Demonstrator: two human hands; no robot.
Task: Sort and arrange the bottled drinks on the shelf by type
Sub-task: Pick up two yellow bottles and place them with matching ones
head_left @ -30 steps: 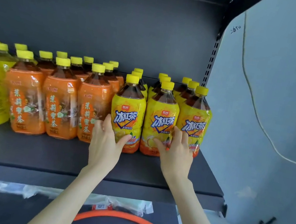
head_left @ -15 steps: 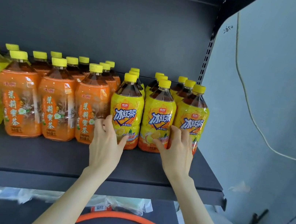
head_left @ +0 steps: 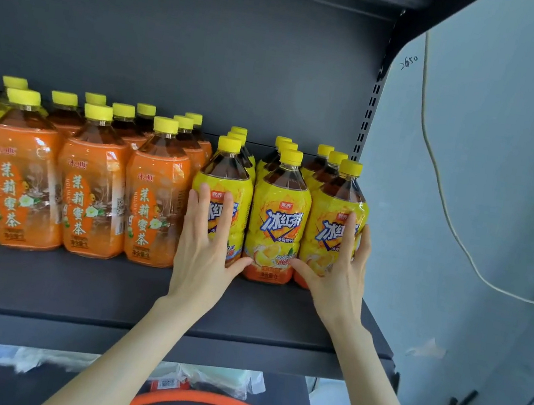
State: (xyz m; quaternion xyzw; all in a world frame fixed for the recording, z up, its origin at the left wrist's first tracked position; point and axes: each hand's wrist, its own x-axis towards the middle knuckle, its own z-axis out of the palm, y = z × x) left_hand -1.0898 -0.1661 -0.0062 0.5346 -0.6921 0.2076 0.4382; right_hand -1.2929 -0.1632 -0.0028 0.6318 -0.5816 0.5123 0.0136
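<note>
Three front yellow-label bottles (head_left: 277, 224): left hand (head_left: 204, 252) and right hand (head_left: 339, 275) press outer two, fingers spread; dark shelf (head_left: 73, 281), grey wall (head_left: 484, 200) at right.

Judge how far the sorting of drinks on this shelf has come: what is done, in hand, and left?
Done: orange-label bottles stand grouped beside the yellow-label bottles. In hand: the left hand and right hand press the outer two front yellow bottles. Left: probably only squaring that front row.

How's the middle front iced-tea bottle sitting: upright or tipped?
Upright: middle front iced-tea bottle stands on the shelf, cap straight above base.
</note>
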